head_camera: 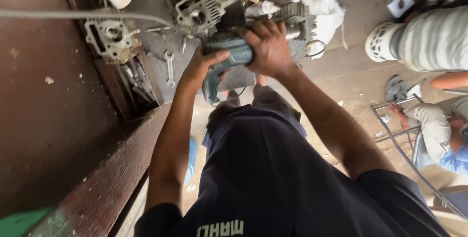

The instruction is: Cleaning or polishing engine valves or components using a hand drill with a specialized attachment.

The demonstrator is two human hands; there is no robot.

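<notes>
I see both my arms stretched forward and bare from the short sleeves down, elbows slightly bent, forearms converging ahead of my chest. My left hand [200, 66] sits lower, wrist cocked, thumb pointing across toward the other hand, its fingers hidden on the far side of what it grips. My right hand [267, 47] is just beyond and above it, back of the hand facing me, fingers curled down and spread in a firm clamp. The two hands are close together, nearly touching.

Soft daylight, wide-angle stretch, slight blur
</notes>
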